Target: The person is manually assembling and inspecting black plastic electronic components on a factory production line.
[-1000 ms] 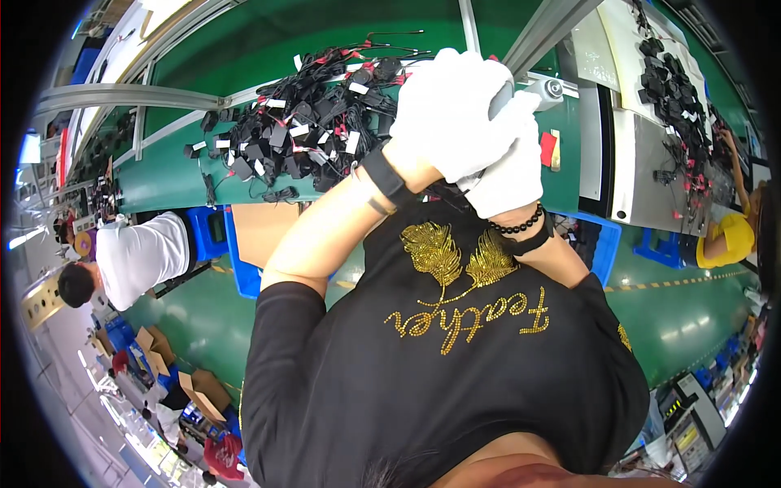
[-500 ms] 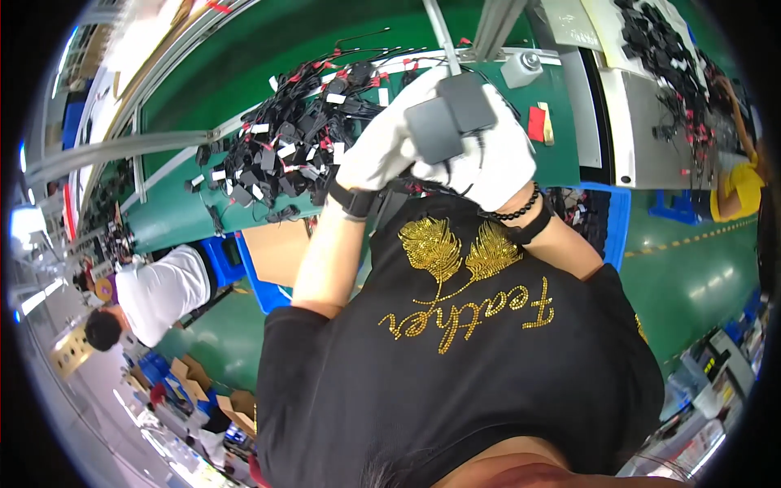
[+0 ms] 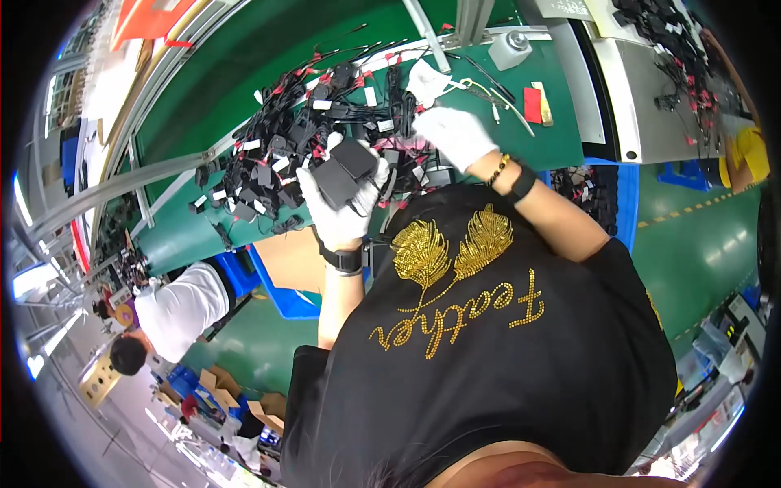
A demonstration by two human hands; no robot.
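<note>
My left hand [image 3: 336, 226], in a white glove, is closed around two black square plastic boxes [image 3: 332, 180] that lie against each other. Its thumb and fingers show at the sides of the boxes. Beneath and beyond it spreads a heap of black cables and boxes [image 3: 272, 150] with white labels and red tabs. My right hand [image 3: 457, 138], also gloved in white, is apart from the left one, over the heap's right edge. Its fingertips are smeared and merge with the pale things there, so their grip is unclear. Just beyond it lies a crumpled white piece [image 3: 426, 82].
On the green bench [image 3: 553, 154] are a white bottle [image 3: 510, 50], a red card [image 3: 532, 106] and a pale loose cable [image 3: 514, 112]. Metal frame bars [image 3: 122, 160] cross the left side. Blue bins [image 3: 626, 207] stand below the bench. Two other people sit at either side.
My hands have parted. The left carried the two black boxes left and down over the heap; the right let go of them and moved to the heap's right edge.
</note>
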